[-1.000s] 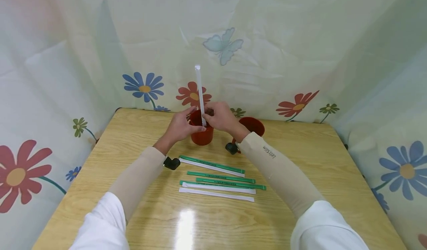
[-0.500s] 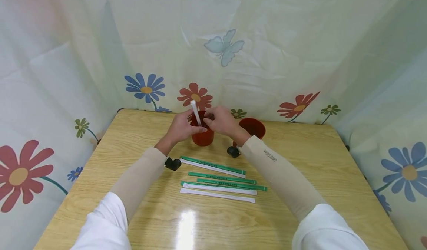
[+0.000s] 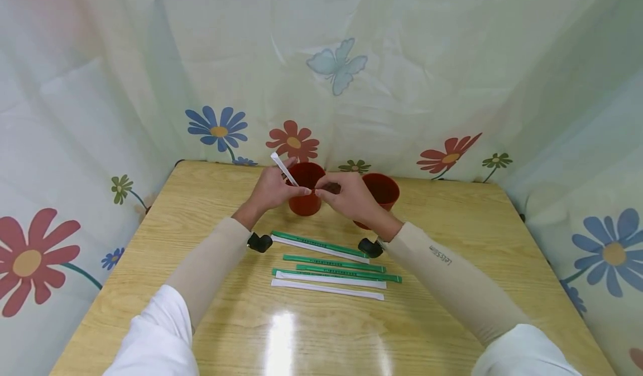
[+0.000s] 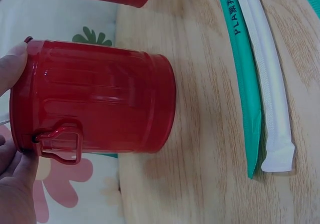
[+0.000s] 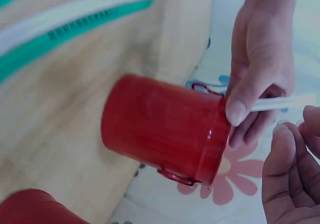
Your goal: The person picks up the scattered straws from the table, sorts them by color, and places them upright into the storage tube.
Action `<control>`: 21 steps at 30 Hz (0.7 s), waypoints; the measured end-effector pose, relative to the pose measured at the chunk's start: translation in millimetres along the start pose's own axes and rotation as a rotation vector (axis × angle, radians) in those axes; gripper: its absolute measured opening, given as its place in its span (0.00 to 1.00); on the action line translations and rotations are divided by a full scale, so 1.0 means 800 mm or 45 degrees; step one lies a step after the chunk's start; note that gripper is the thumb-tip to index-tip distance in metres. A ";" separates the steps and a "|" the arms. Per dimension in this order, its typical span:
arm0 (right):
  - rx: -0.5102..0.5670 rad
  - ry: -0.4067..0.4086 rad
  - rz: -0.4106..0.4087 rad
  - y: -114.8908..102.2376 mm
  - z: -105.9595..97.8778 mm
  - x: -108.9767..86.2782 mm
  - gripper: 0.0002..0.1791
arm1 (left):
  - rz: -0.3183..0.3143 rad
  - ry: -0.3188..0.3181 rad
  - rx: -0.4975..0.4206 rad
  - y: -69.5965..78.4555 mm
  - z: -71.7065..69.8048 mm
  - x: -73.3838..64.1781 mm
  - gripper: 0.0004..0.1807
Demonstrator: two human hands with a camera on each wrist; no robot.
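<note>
My left hand (image 3: 271,189) grips the rim of a small red metal bucket (image 3: 305,204) that stands at the table's back. The thumb lies on the near side of the rim. A white paper-wrapped straw (image 3: 283,167) leans out of this bucket toward the left, its lower end hidden inside. In the left wrist view, a wire handle shows on the side of the bucket (image 4: 100,94). Just right of the rim is my right hand (image 3: 346,194), thumb and fingers loosely curled with nothing seen between them. The right wrist view shows that hand (image 5: 290,174) apart from the straw (image 5: 287,103).
A second red bucket (image 3: 382,192) stands to the right, partly behind my right hand. Several wrapped straws, green (image 3: 341,263) and white (image 3: 326,289), lie crosswise on the wooden table (image 3: 226,320) nearer to me. A flowered curtain (image 3: 402,75) hangs behind the table.
The white straw has gone down into the bucket and tipped left. My right hand has let go of it and drawn back to the right. My left hand stays on the bucket.
</note>
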State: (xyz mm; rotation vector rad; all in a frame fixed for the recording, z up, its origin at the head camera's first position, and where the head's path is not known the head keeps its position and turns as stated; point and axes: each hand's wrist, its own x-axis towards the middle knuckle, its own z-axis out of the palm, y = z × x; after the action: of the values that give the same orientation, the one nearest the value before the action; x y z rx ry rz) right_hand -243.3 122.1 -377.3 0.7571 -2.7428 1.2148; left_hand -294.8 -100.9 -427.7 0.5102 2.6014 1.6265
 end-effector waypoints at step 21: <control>-0.189 -0.314 0.035 0.067 0.027 -0.105 0.04 | -0.062 0.006 0.028 0.008 0.001 -0.003 0.49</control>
State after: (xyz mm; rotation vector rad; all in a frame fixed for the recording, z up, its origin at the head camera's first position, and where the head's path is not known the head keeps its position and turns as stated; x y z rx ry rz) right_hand -190.6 172.4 -448.3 0.9112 -3.0070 0.9661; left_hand -291.0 -98.5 -422.8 0.4406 2.6165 1.5881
